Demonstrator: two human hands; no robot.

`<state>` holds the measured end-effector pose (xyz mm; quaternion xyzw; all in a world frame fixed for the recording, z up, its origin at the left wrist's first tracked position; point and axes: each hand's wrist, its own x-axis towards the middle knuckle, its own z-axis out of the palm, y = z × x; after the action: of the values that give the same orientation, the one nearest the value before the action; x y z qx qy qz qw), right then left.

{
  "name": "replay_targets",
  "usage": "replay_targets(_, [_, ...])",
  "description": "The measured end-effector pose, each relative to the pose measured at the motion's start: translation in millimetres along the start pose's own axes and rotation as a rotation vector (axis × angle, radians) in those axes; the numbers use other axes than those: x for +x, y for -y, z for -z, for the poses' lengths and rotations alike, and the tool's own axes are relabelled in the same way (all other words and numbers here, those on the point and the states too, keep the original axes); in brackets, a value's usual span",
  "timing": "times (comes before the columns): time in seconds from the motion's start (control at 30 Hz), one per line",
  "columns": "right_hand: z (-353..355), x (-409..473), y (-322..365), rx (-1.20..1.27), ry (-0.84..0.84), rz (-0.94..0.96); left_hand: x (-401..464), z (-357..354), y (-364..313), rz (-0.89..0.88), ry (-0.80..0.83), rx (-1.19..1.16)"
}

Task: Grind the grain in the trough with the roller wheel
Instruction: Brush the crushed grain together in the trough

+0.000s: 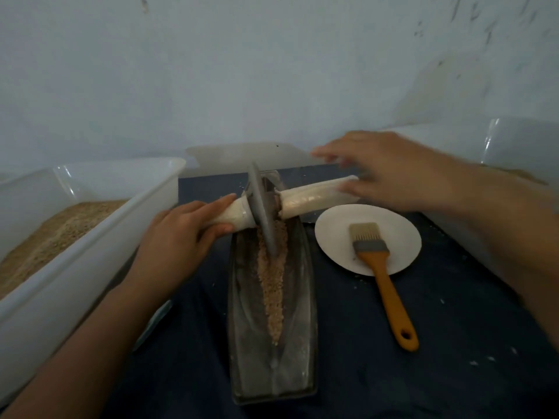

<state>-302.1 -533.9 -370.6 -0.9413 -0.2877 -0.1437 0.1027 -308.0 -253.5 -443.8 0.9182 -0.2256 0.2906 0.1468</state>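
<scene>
A dark metal trough (305, 343) lies lengthwise on the dark table, with a line of tan grain (272, 279) along its groove. The grey roller wheel (262, 207) stands on edge in the far part of the trough, a pale handle sticking out on each side. My left hand (178, 243) grips the left handle (233, 216). My right hand (390, 170) is blurred, with fingers spread over the end of the right handle (314, 196); whether it grips is unclear.
A white tub (90, 237) with tan grain stands at the left. A white plate (335, 237) right of the trough carries a brush (381, 273) with an orange handle. Another white container (520, 140) sits at the far right. A pale wall rises close behind.
</scene>
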Motion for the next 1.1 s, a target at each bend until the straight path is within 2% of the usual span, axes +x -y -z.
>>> replay_targets(0.03, [12.2,-5.8,-0.9,-0.039,0.071,0.011,-0.8,-0.4,0.6,-0.004,-0.007,-0.009])
replay_targets(0.17, [13.2,-30.9,0.8,-0.174,0.543,-0.032,0.4,-2.2,1.0,-0.018,-0.013,-0.013])
replay_targets(0.27, [-16.2,-51.4,-1.4,-0.272,0.65,-0.043,-0.7,-1.8,0.9,-0.034,-0.006,-0.02])
replay_targets(0.33, [-37.5,-65.9,-5.2,-0.313,0.601,0.029,-1.0,-2.7,2.7,-0.023,-0.014,-0.026])
replay_targets(0.5, [-62.9,-91.2,-8.8,-0.302,0.316,0.139,-2.2,-6.7,6.1,-0.012,-0.025,-0.028])
replay_targets(0.67, [-36.0,-85.1,-8.5,-0.195,-0.26,0.174,-3.2,-7.0,8.3,-0.015,-0.031,-0.043])
replay_targets(0.77, [7.0,-62.3,8.8,0.068,-0.479,0.008,-3.6,-7.7,8.3,-0.008,-0.039,-0.05])
replay_targets(0.87, [53.8,-32.9,30.4,0.503,-0.451,-0.004,-4.3,-7.0,7.1,-0.011,-0.039,-0.065])
replay_targets(0.97, [70.6,-9.7,52.7,0.614,-0.335,0.095,-5.5,-5.5,5.4,-0.022,-0.045,-0.068])
replay_targets(1.1, [45.2,0.8,63.0,0.834,0.011,0.094,-7.7,-1.8,3.2,-0.047,-0.018,-0.064])
